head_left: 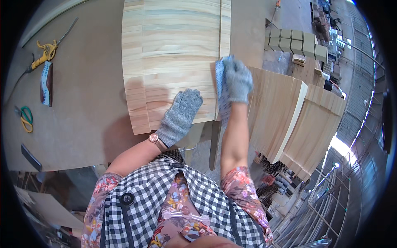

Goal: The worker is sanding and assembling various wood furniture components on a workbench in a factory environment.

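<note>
A stack of pale wooden slats or boards (182,45) lies on the brown table in front of me. My left hand (180,115), in a grey knit glove, rests flat on its near part with the fingers stretched out. At the stack's right edge, my gloved right hand (238,80) is closed on a blue printed strip of sandpaper (221,84). The strip runs along the edge, its near end hanging toward me. My right fingertips are partly hidden behind the back of the glove.
On the table (91,82) at left lie a yellow hot-air or glue tool (43,56), another sandpaper strip (46,84), scissors (26,120) and a dark flat block (31,157). Stacked wooden panels (275,111) stand close at right, with beige blocks (295,43) beyond.
</note>
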### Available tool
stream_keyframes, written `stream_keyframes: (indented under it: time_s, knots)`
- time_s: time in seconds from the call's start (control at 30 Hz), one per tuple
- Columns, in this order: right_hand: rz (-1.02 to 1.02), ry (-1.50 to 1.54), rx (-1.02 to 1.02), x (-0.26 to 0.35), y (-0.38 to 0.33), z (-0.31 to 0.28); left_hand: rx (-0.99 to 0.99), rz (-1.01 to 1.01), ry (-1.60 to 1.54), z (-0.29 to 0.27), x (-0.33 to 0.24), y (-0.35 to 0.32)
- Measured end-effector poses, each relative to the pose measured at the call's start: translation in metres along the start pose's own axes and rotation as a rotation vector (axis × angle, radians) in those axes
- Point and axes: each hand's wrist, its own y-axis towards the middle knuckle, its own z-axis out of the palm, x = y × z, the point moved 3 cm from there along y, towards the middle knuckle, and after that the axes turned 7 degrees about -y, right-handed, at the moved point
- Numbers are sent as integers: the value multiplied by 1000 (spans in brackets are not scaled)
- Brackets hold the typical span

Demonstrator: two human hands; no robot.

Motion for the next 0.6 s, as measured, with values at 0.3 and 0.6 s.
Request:
stream_keyframes:
  time_s: [0.3,0.6]
  knots:
    - [247,318,117,22,-132,39,26,-69,-46,20,25,-24]
    - [119,115,-79,39,-50,12,1,-75,-176,3,12,-7]
